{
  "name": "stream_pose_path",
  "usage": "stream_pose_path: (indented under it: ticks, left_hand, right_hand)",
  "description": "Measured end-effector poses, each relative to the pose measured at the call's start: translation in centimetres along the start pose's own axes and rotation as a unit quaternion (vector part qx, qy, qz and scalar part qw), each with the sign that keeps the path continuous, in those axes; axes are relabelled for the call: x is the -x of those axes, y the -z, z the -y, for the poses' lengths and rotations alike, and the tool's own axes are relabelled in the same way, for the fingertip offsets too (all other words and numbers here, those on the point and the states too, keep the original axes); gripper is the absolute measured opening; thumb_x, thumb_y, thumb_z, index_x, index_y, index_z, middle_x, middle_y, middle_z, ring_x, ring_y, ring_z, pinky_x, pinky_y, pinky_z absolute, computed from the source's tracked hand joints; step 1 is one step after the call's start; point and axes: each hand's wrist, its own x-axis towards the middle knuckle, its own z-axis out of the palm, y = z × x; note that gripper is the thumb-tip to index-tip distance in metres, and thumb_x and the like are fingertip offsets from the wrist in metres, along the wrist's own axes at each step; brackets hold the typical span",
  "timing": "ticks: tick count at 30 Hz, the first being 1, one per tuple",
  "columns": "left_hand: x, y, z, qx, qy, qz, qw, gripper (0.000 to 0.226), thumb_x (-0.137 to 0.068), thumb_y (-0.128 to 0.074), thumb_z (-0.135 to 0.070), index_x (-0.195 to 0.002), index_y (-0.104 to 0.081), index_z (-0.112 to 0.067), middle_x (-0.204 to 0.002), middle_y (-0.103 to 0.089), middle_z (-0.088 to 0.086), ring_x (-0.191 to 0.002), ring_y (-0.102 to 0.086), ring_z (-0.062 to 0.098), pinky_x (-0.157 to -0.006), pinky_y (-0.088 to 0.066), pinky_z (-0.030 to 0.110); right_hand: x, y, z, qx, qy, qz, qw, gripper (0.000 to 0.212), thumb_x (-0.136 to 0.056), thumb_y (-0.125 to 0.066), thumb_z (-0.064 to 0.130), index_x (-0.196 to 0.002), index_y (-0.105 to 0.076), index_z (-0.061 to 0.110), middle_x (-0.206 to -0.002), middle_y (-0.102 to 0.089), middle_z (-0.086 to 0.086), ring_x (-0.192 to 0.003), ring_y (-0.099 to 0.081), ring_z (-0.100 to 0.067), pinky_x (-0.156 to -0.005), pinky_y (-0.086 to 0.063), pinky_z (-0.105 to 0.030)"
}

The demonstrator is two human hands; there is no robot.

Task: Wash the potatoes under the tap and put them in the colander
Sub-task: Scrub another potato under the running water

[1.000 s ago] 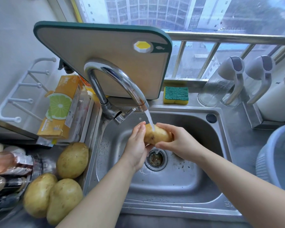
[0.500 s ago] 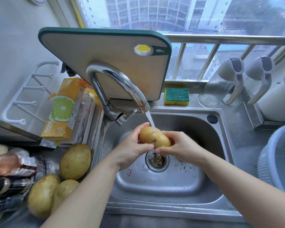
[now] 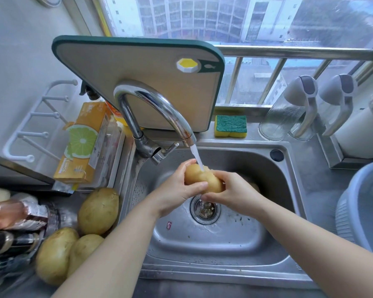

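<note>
a green-rimmed cutting board stands tilted, a green-and-yellow sponge just beside it. an orange lime-printed box lies left, two clear jugs right.

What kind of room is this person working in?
Most likely a home kitchen, high up in a flat: a steel sink with a running tap, a chopping board propped behind it, and tower blocks outside the window.

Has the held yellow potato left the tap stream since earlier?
No: the yellow potato stays in the stream from the chrome tap, above the round sink drain.
</note>
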Motion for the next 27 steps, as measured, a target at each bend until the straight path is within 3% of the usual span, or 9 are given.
stream_pose_path:
  ticks: [2,7,10,15,18,20,22,24,27]
  left_hand:
    - [0.0,-0.1,-0.1,-0.021,-0.005,-0.007,1.0,0.064,-0.087,-0.066,-0.008,-0.14,-0.033,-0.025,-0.13,-0.052,0.006,-0.104,-0.057,0.005,-0.082,-0.047,0.009]
    - [0.1,0.6,0.2,0.059,0.034,0.043,0.997,0.084,-0.068,-0.078,-0.016,-0.139,-0.034,-0.026,-0.13,-0.052,0.01,-0.112,-0.059,0.017,-0.096,-0.05,0.03]
    - [0.0,-0.9,0.2,0.043,0.004,-0.054,0.998,0.064,-0.078,-0.076,-0.011,-0.128,-0.041,-0.028,-0.12,-0.055,0.006,-0.1,-0.059,0.012,-0.081,-0.054,0.021]
    - [-0.4,-3.4,0.4,0.203,-0.001,-0.15,0.968,0.045,-0.075,-0.077,-0.009,-0.104,-0.051,-0.032,-0.104,-0.058,0.003,-0.093,-0.06,0.017,-0.081,-0.057,0.038]
    - [-0.9,-4.2,0.7,0.162,-0.048,-0.238,0.956,0.032,-0.077,-0.077,-0.025,-0.097,-0.053,-0.031,-0.095,-0.06,-0.004,-0.085,-0.06,0.01,-0.078,-0.055,0.025]
    - [-1.0,-4.4,1.1,0.14,-0.075,-0.278,0.947,0.031,-0.073,-0.074,-0.04,-0.094,-0.053,-0.031,-0.092,-0.061,-0.006,-0.08,-0.06,0.006,-0.067,-0.05,0.016]
    - [-1.1,-4.5,1.1,0.115,-0.085,-0.291,0.946,0.019,-0.083,-0.068,-0.035,-0.093,-0.052,-0.03,-0.092,-0.06,-0.005,-0.081,-0.059,0.007,-0.064,-0.047,0.01]
    - [-1.1,-4.5,0.7,0.104,-0.068,-0.295,0.947,0.003,-0.096,-0.051,-0.028,-0.096,-0.054,-0.028,-0.093,-0.06,-0.005,-0.084,-0.058,0.007,-0.065,-0.046,0.009]
    - [-1.6,-4.1,0.2,0.172,-0.033,-0.268,0.947,0.026,-0.103,-0.035,-0.027,-0.101,-0.059,-0.017,-0.092,-0.063,0.0,-0.083,-0.059,0.012,-0.068,-0.047,0.02]
  right_hand:
    - [0.0,0.1,0.0,0.011,-0.004,-0.005,1.0,0.037,-0.072,-0.082,0.023,-0.105,-0.068,0.019,-0.091,-0.073,-0.002,-0.079,-0.067,-0.015,-0.079,-0.054,-0.037]
    - [0.1,-0.1,-0.3,0.034,-0.007,0.001,0.999,0.045,-0.069,-0.084,0.029,-0.109,-0.065,0.021,-0.095,-0.072,0.003,-0.087,-0.067,-0.015,-0.082,-0.054,-0.035]
    - [-0.1,-0.7,0.3,0.161,0.015,-0.066,0.985,0.062,-0.068,-0.082,0.033,-0.124,-0.056,0.023,-0.109,-0.064,0.004,-0.098,-0.06,-0.016,-0.086,-0.048,-0.032]
    - [0.4,-1.8,0.9,0.276,0.044,-0.091,0.956,0.072,-0.079,-0.073,0.034,-0.14,-0.038,0.02,-0.114,-0.044,-0.002,-0.099,-0.057,-0.029,-0.081,-0.048,-0.04]
    - [0.4,-2.0,0.9,0.226,0.063,-0.088,0.968,0.076,-0.077,-0.075,0.022,-0.142,-0.036,0.016,-0.119,-0.043,-0.004,-0.104,-0.055,-0.03,-0.085,-0.047,-0.037]
    - [0.1,-1.9,0.8,0.162,0.075,-0.066,0.982,0.072,-0.074,-0.078,0.021,-0.136,-0.042,0.015,-0.119,-0.049,-0.003,-0.11,-0.053,-0.023,-0.087,-0.04,-0.022]
    - [-0.1,-1.4,1.2,0.101,0.048,-0.032,0.993,0.067,-0.074,-0.079,0.029,-0.132,-0.046,0.019,-0.114,-0.058,0.005,-0.105,-0.056,-0.013,-0.08,-0.04,-0.015]
    - [-0.1,-0.9,1.3,0.068,0.028,0.004,0.997,0.063,-0.078,-0.077,0.035,-0.131,-0.045,0.022,-0.11,-0.062,0.006,-0.095,-0.062,-0.012,-0.077,-0.048,-0.019]
    - [-0.2,-0.6,1.1,-0.011,0.006,0.026,1.0,0.05,-0.087,-0.067,0.032,-0.131,-0.044,0.023,-0.102,-0.063,-0.001,-0.078,-0.064,-0.02,-0.063,-0.055,-0.029]
